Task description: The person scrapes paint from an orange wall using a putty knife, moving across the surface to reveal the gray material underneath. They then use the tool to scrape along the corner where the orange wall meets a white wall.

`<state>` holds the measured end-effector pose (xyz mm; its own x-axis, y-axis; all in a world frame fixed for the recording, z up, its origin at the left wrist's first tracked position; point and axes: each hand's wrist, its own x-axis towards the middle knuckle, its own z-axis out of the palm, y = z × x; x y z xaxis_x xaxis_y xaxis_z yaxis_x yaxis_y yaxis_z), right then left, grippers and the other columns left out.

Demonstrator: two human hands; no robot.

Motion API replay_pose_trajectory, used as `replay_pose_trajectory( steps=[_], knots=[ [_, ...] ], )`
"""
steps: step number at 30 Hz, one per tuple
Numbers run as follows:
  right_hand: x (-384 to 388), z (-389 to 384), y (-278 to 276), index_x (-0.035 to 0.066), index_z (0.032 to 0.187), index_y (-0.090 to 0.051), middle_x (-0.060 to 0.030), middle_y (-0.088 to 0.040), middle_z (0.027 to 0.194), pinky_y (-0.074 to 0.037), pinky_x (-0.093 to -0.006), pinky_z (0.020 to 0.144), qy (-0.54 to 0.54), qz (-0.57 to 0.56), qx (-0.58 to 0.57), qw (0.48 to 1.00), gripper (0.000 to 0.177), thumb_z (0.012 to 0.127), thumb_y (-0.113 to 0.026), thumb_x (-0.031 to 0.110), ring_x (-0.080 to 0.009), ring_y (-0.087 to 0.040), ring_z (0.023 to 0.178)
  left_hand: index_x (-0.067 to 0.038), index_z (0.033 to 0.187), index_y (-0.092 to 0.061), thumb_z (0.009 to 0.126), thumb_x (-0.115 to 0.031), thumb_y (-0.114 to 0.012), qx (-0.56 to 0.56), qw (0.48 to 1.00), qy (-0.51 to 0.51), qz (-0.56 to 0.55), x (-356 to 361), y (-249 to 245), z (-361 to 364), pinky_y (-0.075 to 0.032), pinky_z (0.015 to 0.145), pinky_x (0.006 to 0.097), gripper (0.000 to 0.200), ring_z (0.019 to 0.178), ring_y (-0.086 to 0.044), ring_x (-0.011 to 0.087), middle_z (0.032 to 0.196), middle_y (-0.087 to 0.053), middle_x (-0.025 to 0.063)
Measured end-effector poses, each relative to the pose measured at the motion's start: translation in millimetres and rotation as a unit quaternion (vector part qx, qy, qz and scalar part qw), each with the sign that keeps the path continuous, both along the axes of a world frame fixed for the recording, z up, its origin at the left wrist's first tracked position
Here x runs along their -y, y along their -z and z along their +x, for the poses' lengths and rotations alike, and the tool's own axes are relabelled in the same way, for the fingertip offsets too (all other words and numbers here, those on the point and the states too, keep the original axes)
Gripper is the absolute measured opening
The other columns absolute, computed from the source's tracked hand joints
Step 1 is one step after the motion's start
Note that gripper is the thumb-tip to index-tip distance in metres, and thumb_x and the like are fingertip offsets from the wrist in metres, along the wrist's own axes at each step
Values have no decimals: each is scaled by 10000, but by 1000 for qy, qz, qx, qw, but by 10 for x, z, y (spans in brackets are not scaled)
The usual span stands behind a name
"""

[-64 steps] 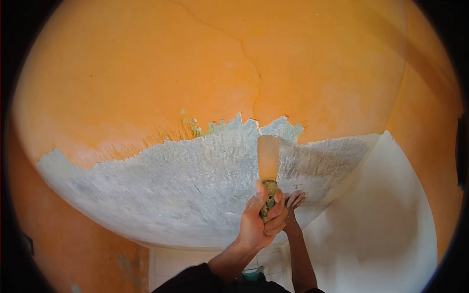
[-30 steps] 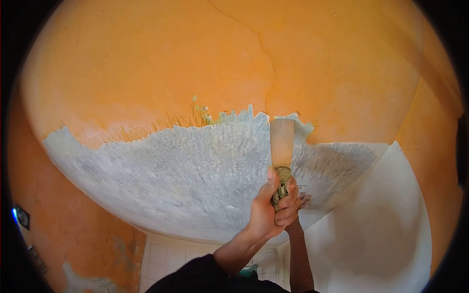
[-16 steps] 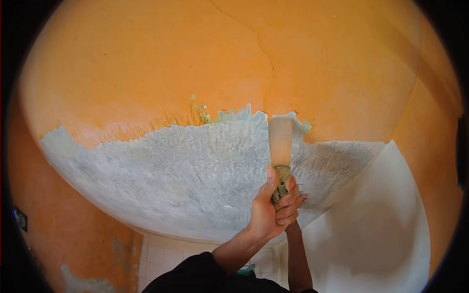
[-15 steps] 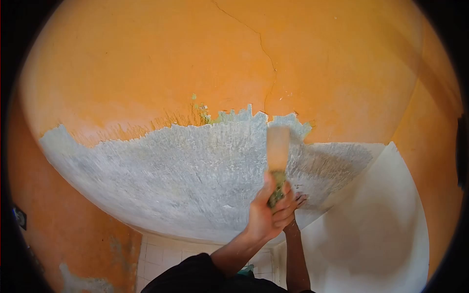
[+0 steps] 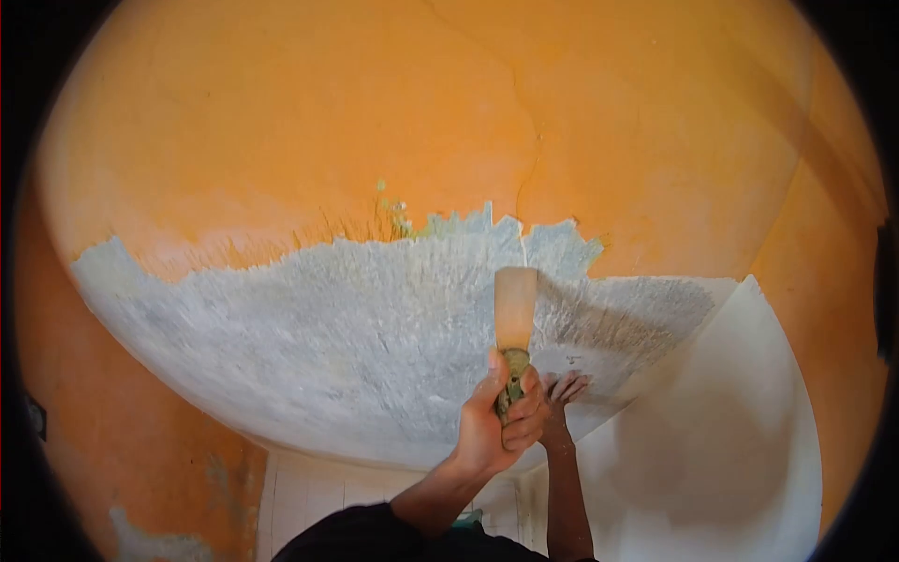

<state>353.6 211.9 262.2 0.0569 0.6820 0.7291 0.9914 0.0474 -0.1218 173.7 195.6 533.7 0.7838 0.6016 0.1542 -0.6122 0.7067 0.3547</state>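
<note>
My left hand [image 5: 487, 426] is wrapped around the mottled greenish handle of a paint scraper [image 5: 515, 307]. Its broad blade points up, against or just in front of the bare grey patch [image 5: 375, 318] of the wall, below the jagged paint edge. Part of the handle is hidden by my fingers. Just right of it and lower, my right hand [image 5: 562, 391] rests on the grey surface with its fingers spread, partly covered by the left hand.
Orange paint [image 5: 328, 112] covers the upper wall, with a thin crack running down to the scraped edge. A white wall section [image 5: 712, 440] lies at lower right. Pale tiles [image 5: 309, 496] and a more weathered orange wall [image 5: 140, 440] show at lower left.
The scraper in my left hand has moved down and slightly left, away from the paint edge, and its blade is less blurred. My right hand stays in about the same place, now more visible.
</note>
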Motion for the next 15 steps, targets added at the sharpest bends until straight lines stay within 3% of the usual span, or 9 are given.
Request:
replay_pose_trajectory(
  steps=[2,4,6,10,15],
  knots=[
    [-384,228,773,85,1471,-68,-320,192,1464,80,-759,951,26,-28,-46,998,840,853,-573,350,-651,212,1250,-109,842,-449,953,-566,-331,7,1000,11,21,-39,-171,-1,-199,351,198,485,420,-242,56,600,-334,-37],
    [-225,225,861,92,1471,-67,-315,193,1467,81,-758,951,20,-46,-53,997,848,844,-583,336,-648,215,1252,-104,841,-450,956,-564,-317,3,1000,3,3,6,-195,16,-200,347,199,492,421,-236,59,598,-328,-35],
    [-2,-6,6,97,1473,-66,-311,194,1469,84,-759,950,-7,-4,-25,1000,850,836,-586,311,-645,214,1255,-102,844,-448,956,-565,-316,-3,1000,-10,-5,-19,47,-42,-202,351,201,494,423,-235,59,601,-326,-35],
    [7,-98,55,93,1476,-46,-314,193,1468,88,-762,946,6,-7,-49,999,849,822,-565,249,-645,206,1259,-99,834,-444,953,-568,-323,-5,1000,4,1,20,-280,25,-174,340,195,499,421,-224,51,595,-319,-36],
    [-61,50,39,54,1465,-66,-331,168,1466,80,-776,935,0,-36,-33,999,800,820,-520,189,-655,182,1258,-96,848,-442,958,-560,-322,-3,1000,12,22,19,-103,5,-181,329,199,492,405,-231,50,604,-341,-31]
  ],
)
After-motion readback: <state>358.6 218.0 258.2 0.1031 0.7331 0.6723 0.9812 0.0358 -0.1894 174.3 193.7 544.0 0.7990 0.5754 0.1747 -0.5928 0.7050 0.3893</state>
